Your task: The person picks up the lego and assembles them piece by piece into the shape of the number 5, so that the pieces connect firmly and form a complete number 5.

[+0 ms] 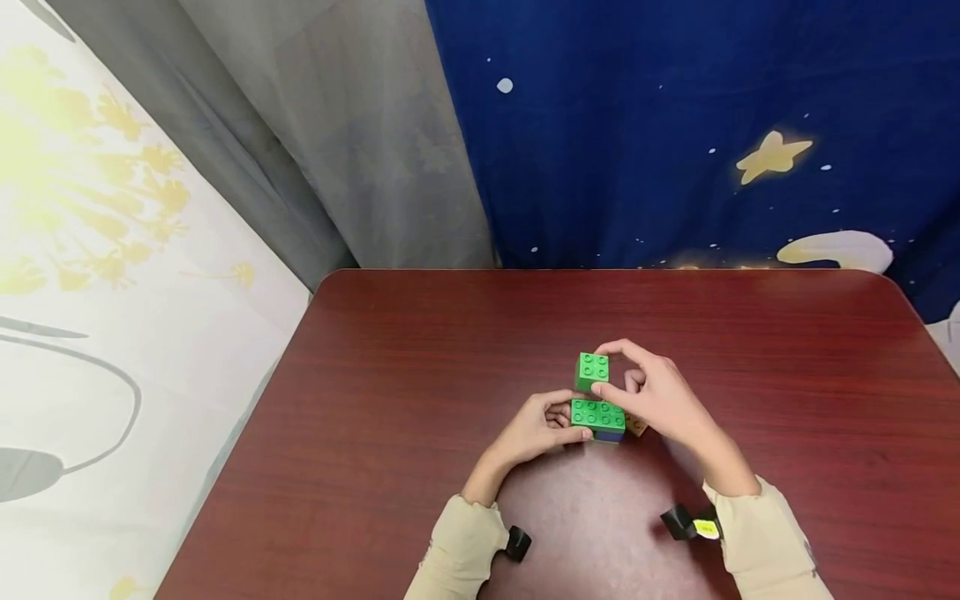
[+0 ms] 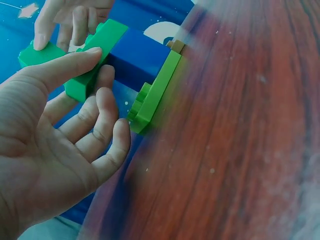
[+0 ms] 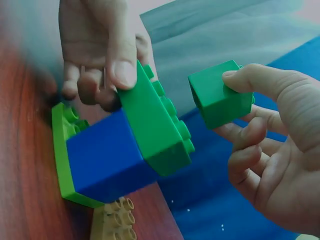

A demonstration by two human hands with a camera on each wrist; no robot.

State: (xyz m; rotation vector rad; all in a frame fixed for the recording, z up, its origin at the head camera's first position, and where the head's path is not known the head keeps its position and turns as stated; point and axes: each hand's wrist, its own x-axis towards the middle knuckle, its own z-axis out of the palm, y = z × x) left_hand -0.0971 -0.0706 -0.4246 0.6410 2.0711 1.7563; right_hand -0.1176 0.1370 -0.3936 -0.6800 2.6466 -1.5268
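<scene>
Between thumb and fingers my right hand (image 1: 663, 396) pinches a small green brick (image 3: 220, 95) with four studs, held in the air just above the stack. My left hand (image 1: 536, 429) grips the long green brick (image 3: 155, 120) by one end, thumb on its near side. That long brick sits on a blue brick (image 3: 110, 155), which stands on a thin light-green plate brick (image 3: 62, 155) on the table. In the right wrist view, a gap separates the small brick from the long one. A tan studded brick (image 3: 112, 220) lies beside the stack, partly hidden.
The dark red wooden table (image 1: 420, 375) carries the stack near its middle. Behind it hang a blue curtain (image 1: 637, 125) with stars and a grey curtain (image 1: 360, 125). Black wrist-worn devices (image 1: 678, 522) hang below both sleeves.
</scene>
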